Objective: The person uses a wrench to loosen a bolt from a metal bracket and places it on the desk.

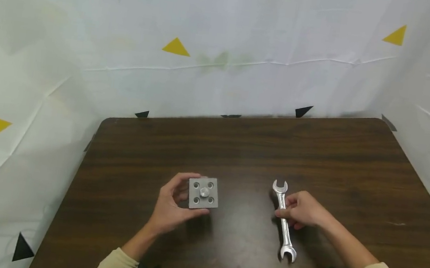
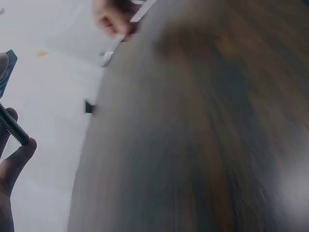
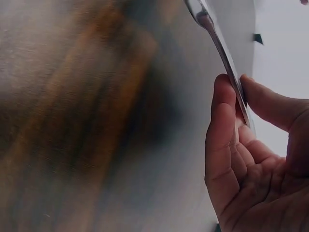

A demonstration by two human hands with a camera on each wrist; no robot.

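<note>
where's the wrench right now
In the head view the wrench lies right of centre on the table, its shaft pinched by the right hand, right of the metal block.

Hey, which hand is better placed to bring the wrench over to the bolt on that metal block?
Right. The right hand already pinches the wrench at mid-shaft, while the left hand grips the metal block, bolt head up.
</note>
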